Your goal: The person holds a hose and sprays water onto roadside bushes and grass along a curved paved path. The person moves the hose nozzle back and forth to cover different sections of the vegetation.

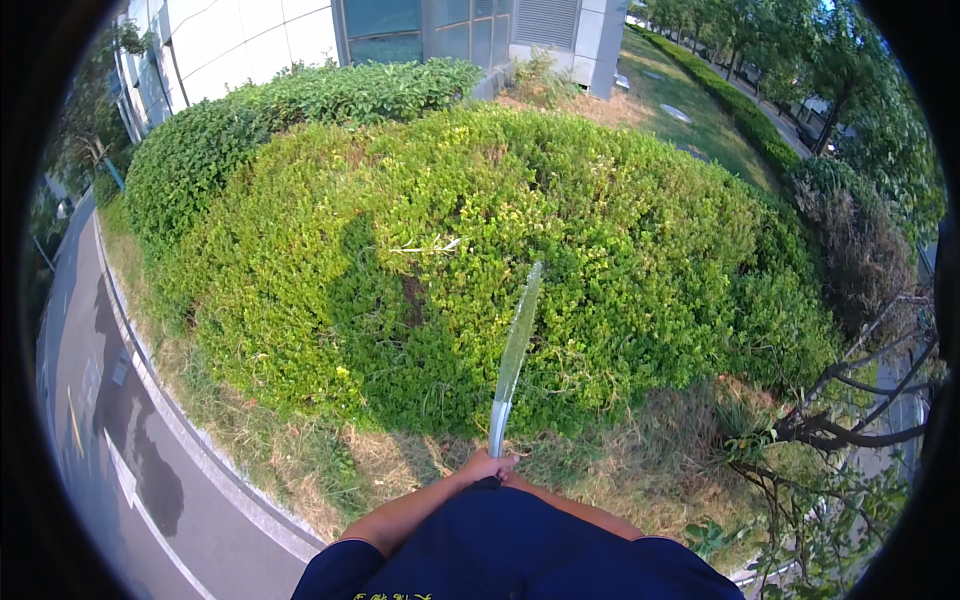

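Observation:
Both hands are together in front of my chest. My left hand (pixel 482 466) and my right hand (pixel 510 474) grip the end of a pale, translucent hose (pixel 498 429), though which hand is which is hard to tell where they overlap. From the hose's mouth a stream of water (pixel 519 337) shoots forward over the broad hedge (pixel 637 285). A pale, dry twig (pixel 426 247) lies on top of the leaves. My shadow falls across the hedge's left middle.
Dry grass (pixel 630 480) borders the hedge nearest me. A curb (pixel 217 457) and a road (pixel 187 495) with wet patches lie to the left. Bare branches (pixel 832 427) reach in from the right. A building (pixel 420 30) stands behind the hedge, with a lawn (pixel 675 86) beside it.

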`<action>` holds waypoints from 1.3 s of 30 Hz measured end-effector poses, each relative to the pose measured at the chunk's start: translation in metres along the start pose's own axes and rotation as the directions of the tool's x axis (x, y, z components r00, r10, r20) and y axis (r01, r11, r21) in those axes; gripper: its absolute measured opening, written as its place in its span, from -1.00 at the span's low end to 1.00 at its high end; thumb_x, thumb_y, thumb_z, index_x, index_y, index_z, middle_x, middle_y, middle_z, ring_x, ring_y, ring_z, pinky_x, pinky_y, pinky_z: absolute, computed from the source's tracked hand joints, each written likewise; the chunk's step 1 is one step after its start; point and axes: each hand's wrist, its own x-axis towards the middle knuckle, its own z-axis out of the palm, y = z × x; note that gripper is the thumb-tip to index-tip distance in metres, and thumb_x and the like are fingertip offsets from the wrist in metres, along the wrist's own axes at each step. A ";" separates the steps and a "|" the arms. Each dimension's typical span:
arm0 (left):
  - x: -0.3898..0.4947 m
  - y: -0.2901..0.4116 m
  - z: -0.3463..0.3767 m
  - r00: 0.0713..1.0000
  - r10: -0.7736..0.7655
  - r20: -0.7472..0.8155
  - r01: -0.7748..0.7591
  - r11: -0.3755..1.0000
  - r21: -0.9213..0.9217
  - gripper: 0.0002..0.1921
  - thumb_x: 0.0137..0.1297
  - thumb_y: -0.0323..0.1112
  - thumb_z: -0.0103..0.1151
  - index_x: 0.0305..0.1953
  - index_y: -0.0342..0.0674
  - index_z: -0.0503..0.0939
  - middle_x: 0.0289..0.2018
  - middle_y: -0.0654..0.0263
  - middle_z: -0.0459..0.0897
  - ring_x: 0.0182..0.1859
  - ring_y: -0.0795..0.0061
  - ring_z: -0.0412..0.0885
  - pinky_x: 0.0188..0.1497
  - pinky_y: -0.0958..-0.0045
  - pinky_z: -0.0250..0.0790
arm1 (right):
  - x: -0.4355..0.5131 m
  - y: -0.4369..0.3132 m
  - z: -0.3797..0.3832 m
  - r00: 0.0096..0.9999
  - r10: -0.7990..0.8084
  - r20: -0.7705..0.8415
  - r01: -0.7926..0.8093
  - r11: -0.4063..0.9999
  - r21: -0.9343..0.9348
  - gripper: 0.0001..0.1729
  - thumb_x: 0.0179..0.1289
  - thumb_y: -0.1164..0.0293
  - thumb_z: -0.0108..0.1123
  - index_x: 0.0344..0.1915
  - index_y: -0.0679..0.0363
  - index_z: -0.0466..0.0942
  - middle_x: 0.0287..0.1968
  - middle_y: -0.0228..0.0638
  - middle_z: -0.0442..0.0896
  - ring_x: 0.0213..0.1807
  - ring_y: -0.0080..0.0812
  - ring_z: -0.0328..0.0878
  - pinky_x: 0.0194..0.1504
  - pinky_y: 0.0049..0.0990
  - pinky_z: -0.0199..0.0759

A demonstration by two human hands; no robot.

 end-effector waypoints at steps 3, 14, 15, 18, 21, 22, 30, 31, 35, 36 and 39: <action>0.003 -0.003 0.000 1.000 0.011 -0.012 -0.011 1.000 -0.002 -0.64 0.24 -0.18 0.35 -0.60 -0.22 0.49 -0.66 0.32 0.55 -0.58 0.49 0.54 -0.48 0.43 0.39 | 0.003 0.011 -0.001 1.000 -0.008 0.003 0.008 1.000 0.009 -0.60 0.02 0.23 0.44 -0.26 0.22 0.50 -0.28 -0.29 0.57 -0.16 -0.46 0.51 -0.15 -0.41 0.36; -0.032 0.126 0.001 0.909 0.134 -0.394 -0.333 0.802 -0.495 -0.76 0.27 -0.28 0.26 -0.47 -0.21 0.46 -0.71 0.43 0.34 -0.66 0.60 0.29 -0.56 0.49 0.19 | -0.024 -0.059 0.014 0.936 0.264 -0.233 -0.321 0.912 -0.255 -0.51 0.09 0.00 0.37 -0.32 0.26 0.61 -0.47 -0.26 0.62 -0.40 -0.39 0.56 -0.34 -0.36 0.39; -0.031 0.140 0.003 0.905 0.170 -0.390 -0.355 0.807 -0.473 -0.77 0.28 -0.28 0.25 -0.44 -0.22 0.47 -0.69 0.42 0.36 -0.64 0.59 0.32 -0.54 0.50 0.22 | -0.030 -0.075 0.014 0.913 0.271 -0.304 -0.359 0.889 -0.284 -0.48 0.10 -0.04 0.36 -0.33 0.26 0.63 -0.50 -0.25 0.62 -0.46 -0.37 0.56 -0.37 -0.34 0.40; -0.034 0.150 0.007 0.902 0.323 -0.286 -0.415 0.831 -0.370 -0.79 0.29 -0.28 0.26 -0.34 -0.23 0.46 -0.59 0.37 0.46 -0.54 0.54 0.42 -0.41 0.46 0.33 | -0.029 -0.111 0.024 0.851 0.302 -0.429 -0.440 0.857 -0.269 -0.47 0.08 -0.03 0.38 -0.35 0.29 0.62 -0.53 -0.24 0.63 -0.53 -0.30 0.55 -0.39 -0.32 0.42; -0.032 0.127 0.015 0.925 0.336 -0.178 -0.376 0.877 -0.298 -0.79 0.30 -0.28 0.26 -0.36 -0.21 0.45 -0.56 0.34 0.51 -0.47 0.49 0.49 -0.28 0.42 0.41 | -0.007 -0.138 0.022 0.851 0.160 -0.501 -0.360 0.872 -0.332 -0.48 0.08 0.01 0.36 -0.33 0.33 0.61 -0.48 -0.15 0.65 -0.47 -0.27 0.59 -0.34 -0.29 0.46; -0.032 0.116 0.019 0.939 0.297 -0.173 -0.335 0.904 -0.265 -0.78 0.31 -0.28 0.26 -0.38 -0.20 0.44 -0.56 0.34 0.50 -0.47 0.49 0.49 -0.29 0.42 0.41 | -0.001 -0.145 0.022 0.856 0.117 -0.504 -0.302 0.904 -0.303 -0.50 0.07 0.05 0.35 -0.33 0.34 0.60 -0.46 -0.13 0.66 -0.45 -0.26 0.61 -0.31 -0.29 0.47; -0.009 0.090 0.009 0.896 0.166 -0.411 -0.327 0.873 -0.361 -0.66 0.30 -0.23 0.28 -0.54 -0.16 0.38 -0.68 0.43 0.37 -0.64 0.59 0.33 -0.56 0.49 0.23 | 0.033 -0.140 0.036 0.848 0.093 -0.522 -0.290 0.906 -0.310 -0.66 0.05 0.22 0.27 -0.33 0.29 0.59 -0.34 -0.10 0.70 -0.29 -0.17 0.67 -0.18 -0.23 0.50; -0.009 0.085 0.008 0.885 0.147 -0.441 -0.311 0.893 -0.327 -0.67 0.30 -0.25 0.27 -0.52 -0.16 0.36 -0.67 0.44 0.35 -0.64 0.59 0.32 -0.55 0.49 0.24 | 0.034 -0.134 0.038 0.863 0.084 -0.499 -0.263 0.917 -0.301 -0.67 0.06 0.21 0.27 -0.33 0.28 0.59 -0.34 -0.12 0.70 -0.29 -0.17 0.67 -0.17 -0.22 0.50; -0.008 0.056 -0.002 0.881 0.126 -0.455 -0.266 0.929 -0.258 -0.63 0.30 -0.27 0.25 -0.62 -0.17 0.37 -0.72 0.38 0.38 -0.66 0.54 0.34 -0.57 0.43 0.26 | 0.039 -0.104 0.049 0.899 0.024 -0.437 -0.196 0.915 -0.352 -0.64 0.06 0.20 0.29 -0.21 0.20 0.59 -0.26 -0.17 0.70 -0.20 -0.21 0.66 -0.17 -0.25 0.49; -0.007 0.048 -0.004 0.892 0.133 -0.432 -0.268 0.925 -0.268 -0.62 0.28 -0.25 0.26 -0.64 -0.18 0.39 -0.72 0.37 0.40 -0.66 0.53 0.37 -0.57 0.44 0.25 | 0.038 -0.097 0.047 0.915 0.033 -0.401 -0.195 0.909 -0.369 -0.63 0.07 0.19 0.29 -0.20 0.21 0.58 -0.25 -0.17 0.70 -0.19 -0.21 0.66 -0.17 -0.25 0.49; -0.006 0.027 -0.009 0.906 0.155 -0.393 -0.274 0.924 -0.266 -0.61 0.25 -0.22 0.28 -0.67 -0.22 0.43 -0.72 0.33 0.45 -0.65 0.52 0.42 -0.56 0.43 0.25 | 0.032 -0.075 0.040 0.929 0.164 -0.333 -0.286 0.887 -0.363 -0.61 0.07 0.17 0.30 -0.19 0.21 0.57 -0.22 -0.16 0.69 -0.17 -0.20 0.66 -0.15 -0.26 0.50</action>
